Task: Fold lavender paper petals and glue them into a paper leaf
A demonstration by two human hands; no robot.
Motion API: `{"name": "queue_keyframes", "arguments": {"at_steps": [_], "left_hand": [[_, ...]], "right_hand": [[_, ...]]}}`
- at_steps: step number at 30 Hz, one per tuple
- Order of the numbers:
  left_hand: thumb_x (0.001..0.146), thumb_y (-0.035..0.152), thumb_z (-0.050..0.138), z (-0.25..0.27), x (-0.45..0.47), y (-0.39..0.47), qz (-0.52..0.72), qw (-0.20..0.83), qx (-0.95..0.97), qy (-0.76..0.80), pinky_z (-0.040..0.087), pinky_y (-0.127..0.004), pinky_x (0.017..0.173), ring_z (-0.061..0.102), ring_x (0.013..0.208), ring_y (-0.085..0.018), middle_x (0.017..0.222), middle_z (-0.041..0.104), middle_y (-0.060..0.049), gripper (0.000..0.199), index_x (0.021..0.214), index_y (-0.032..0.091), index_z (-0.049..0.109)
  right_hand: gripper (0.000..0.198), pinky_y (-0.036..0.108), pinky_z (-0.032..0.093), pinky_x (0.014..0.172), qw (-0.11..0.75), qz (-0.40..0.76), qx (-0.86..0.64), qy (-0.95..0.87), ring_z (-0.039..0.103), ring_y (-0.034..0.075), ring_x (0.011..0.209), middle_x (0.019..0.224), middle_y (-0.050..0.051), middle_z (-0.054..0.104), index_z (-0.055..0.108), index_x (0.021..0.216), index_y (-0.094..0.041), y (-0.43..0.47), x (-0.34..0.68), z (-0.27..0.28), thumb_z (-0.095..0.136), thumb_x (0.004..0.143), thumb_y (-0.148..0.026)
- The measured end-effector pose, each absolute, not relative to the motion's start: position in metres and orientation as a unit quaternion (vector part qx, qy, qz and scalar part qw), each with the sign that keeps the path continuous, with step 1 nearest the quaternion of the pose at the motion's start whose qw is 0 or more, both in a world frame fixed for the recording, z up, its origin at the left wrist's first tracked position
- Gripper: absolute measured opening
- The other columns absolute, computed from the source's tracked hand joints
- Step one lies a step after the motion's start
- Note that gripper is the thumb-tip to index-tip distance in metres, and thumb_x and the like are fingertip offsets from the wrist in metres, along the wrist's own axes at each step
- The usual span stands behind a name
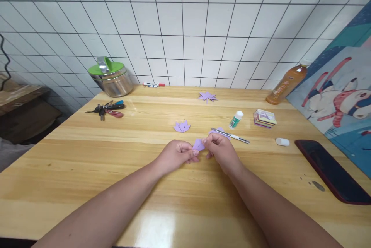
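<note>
Both hands meet over the middle of the wooden table [87, 151] and pinch one small folded piece of purple paper [198, 144]. My left hand [176, 154] grips its left side with thumb and fingers curled. My right hand [219, 148] holds the right side between fingertips. Just beyond lies a folded purple fan-like piece [182, 126]. A finished purple leaf shape [207, 96] lies farther back. A craft knife [230, 135] rests on another purple scrap right behind my right hand.
A glue bottle [236, 119] and its white cap [282, 142] lie right of centre, next to a stack of coloured paper [264, 118]. A phone [333, 170], a drink bottle [286, 84], keys [108, 109], a steel pot with green lid [111, 76] and a marker [153, 84] surround them.
</note>
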State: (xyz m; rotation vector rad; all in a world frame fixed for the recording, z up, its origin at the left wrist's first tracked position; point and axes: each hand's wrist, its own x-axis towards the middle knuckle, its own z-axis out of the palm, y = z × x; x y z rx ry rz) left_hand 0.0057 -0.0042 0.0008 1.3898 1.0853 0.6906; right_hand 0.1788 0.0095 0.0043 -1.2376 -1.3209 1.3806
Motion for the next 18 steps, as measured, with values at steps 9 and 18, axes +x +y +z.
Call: {"name": "queue_keyframes", "arguments": {"at_steps": [9,18], "left_hand": [[0.069,0.04,0.068,-0.0006,0.0059,-0.0009,0.394,0.556,0.568,0.461,0.042,-0.024,0.062,0.056,0.062,-0.013,0.067,0.065,-0.002,0.026,0.073,0.014,0.063],[0.071,0.035,0.067,0.0014,0.0037,0.0018,0.43,0.558,0.559,0.438,0.041,-0.023,0.066,0.052,0.064,-0.011,0.066,0.06,0.001,0.022,0.07,0.015,0.06]], "right_hand": [[0.016,0.022,0.037,0.046,0.387,0.451,-0.469,-0.653,0.045,0.01,0.05,0.058,-0.003,0.053,0.061,0.073,-0.02,0.0019,0.1751,0.0059,0.064,0.07,-0.035],[0.021,0.022,0.042,0.046,0.379,0.52,-0.483,-0.594,0.048,0.011,0.053,0.059,-0.001,0.055,0.061,0.068,-0.018,0.0032,0.1728,0.0056,0.062,0.07,-0.039]]}}
